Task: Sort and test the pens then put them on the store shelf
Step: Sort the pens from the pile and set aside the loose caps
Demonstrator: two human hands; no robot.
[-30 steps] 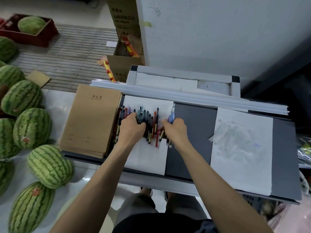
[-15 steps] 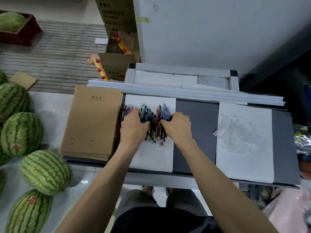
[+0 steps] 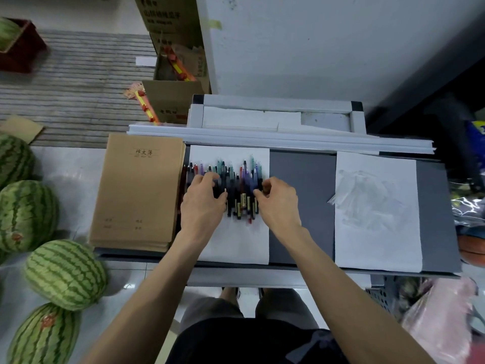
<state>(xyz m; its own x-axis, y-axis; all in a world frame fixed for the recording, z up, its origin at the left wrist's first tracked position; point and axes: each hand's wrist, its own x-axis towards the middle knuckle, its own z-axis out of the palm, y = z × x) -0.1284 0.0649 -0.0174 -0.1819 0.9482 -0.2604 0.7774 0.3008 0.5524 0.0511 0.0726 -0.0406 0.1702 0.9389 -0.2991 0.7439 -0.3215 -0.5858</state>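
A bunch of several coloured pens (image 3: 237,183) lies side by side, tips pointing away from me, on a white paper sheet (image 3: 236,243) on the grey shelf board (image 3: 301,200). My left hand (image 3: 202,206) grips the left side of the bunch, fingers curled over the pens and thumb against the middle ones. My right hand (image 3: 279,203) pinches the pens at the right edge of the bunch with curled fingers and thumb. The pens under both hands are partly hidden.
A stack of brown notebooks (image 3: 139,190) lies just left of the pens. A second white sheet with clear plastic wrappers (image 3: 367,198) lies to the right. Watermelons (image 3: 65,274) sit on the floor at left. Cardboard boxes (image 3: 173,98) stand behind the shelf.
Both hands have pushed the spread pens inward into a tighter, straighter bunch. The blue pens at the right edge have joined the rest.
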